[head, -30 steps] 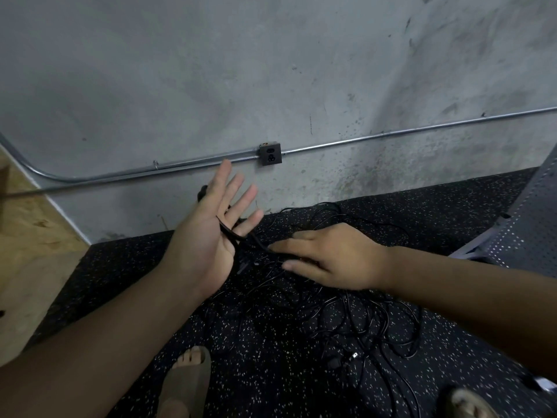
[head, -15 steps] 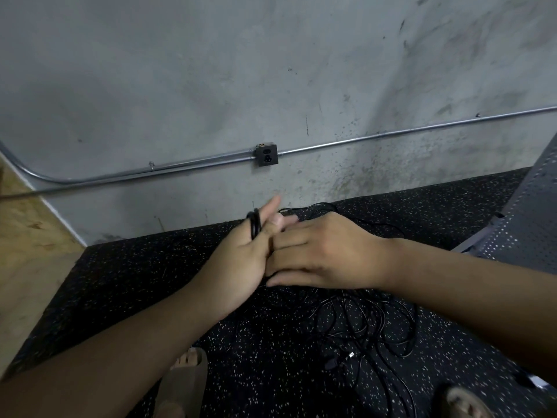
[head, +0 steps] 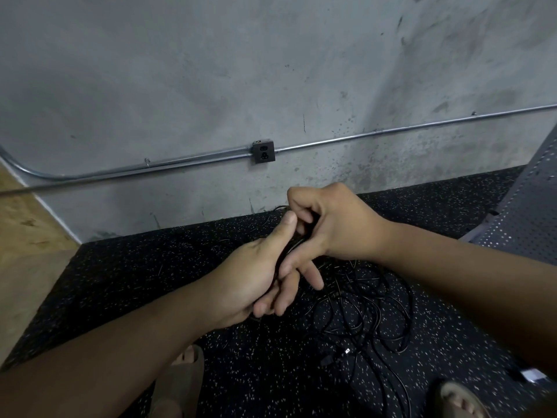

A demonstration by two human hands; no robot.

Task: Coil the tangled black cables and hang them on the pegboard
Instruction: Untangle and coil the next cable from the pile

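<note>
Black cables point(head: 366, 315) lie in a loose tangle on the speckled black floor mat point(head: 135, 276), and I see them at about 5 o'clock from the middle of the head view, the only view I have. One strand of this cable goes up from the heap into my two hands, which meet just above the tangle, a little right of centre.

My left hand point(head: 250, 285) comes in from 7 o'clock. Its thumb points up toward 1 o'clock and its fingers are bent together at the lower side; a dark cable strand runs along the palm side, between the thumb and the fingers, so this hand is closed on the cable. My right hand point(head: 331, 224) comes in from 3 o'clock and sits at 1 o'clock from the left one, touching it. It is curled into a loose fist, with the black cable pinched inside the fingers.

At 12 o'clock is the grey concrete wall point(head: 211, 70), with a metal conduit point(head: 391, 131) running across it and a small outlet box point(head: 263, 151) on that pipe. At 3 o'clock, at the frame edge, I see a perforated grey panel point(head: 524, 224). At 6 o'clock two sandalled feet point(head: 180, 384) stand on the mat.
</note>
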